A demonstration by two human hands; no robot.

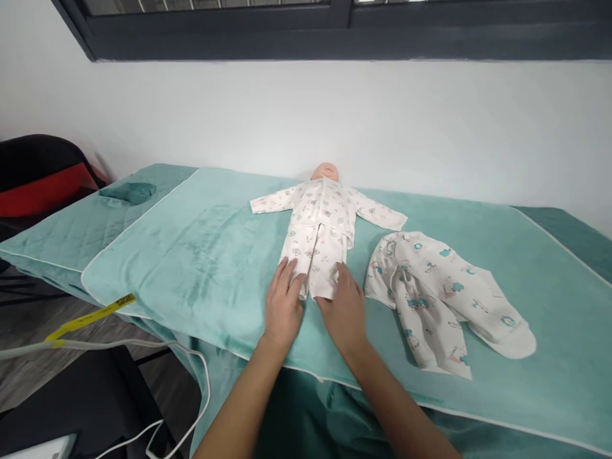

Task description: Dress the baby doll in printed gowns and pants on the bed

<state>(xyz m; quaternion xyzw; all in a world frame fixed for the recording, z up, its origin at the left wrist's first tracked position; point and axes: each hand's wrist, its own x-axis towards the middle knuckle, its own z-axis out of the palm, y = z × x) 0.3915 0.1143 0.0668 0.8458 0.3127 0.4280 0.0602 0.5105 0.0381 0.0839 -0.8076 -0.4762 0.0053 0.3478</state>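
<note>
Had my left hand (284,305) and right hand (345,309) apart, one at each cuff of the doll (326,171)'s trousers (297,243); couldn't tell if pinched. Doll's head lay at the bed (191,248)'s far edge, loose garment (442,280) nearer the right end.

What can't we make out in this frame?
All head view:
Doll's arms, legs: covered by shirt and trousers.
Left hand, right hand: grip unclear; backs of hands hide the undersides.
Yellow tag: print too small.
White object, bottom left: cut by frame edge.
Window: cut by top edge.
</note>
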